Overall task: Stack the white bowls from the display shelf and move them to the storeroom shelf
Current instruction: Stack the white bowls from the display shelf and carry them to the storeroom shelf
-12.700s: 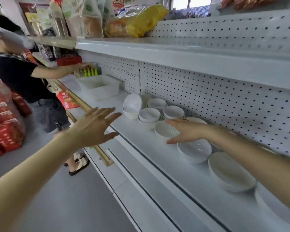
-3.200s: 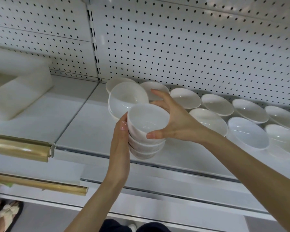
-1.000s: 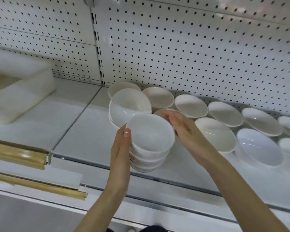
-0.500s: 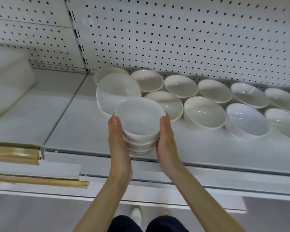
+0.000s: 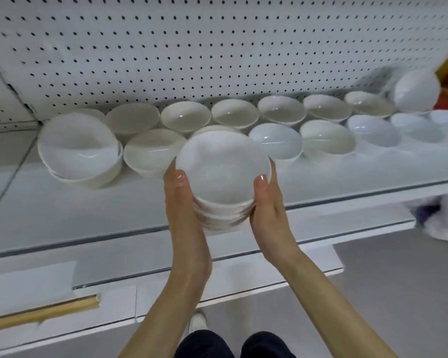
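White display shelf (image 5: pixel 93 210), bowls (image 5: pixel 277 143) in rows.

Shop: pegboard-backed display shelf (image 5: pixel 88 202)

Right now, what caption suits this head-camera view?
Left hand and right hand hold stacked glossy white bowls at the white display shelf.

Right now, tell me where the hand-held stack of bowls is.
Head view, centre: the bowl stack is held between left hand and right hand, at the front edge of the display shelf.
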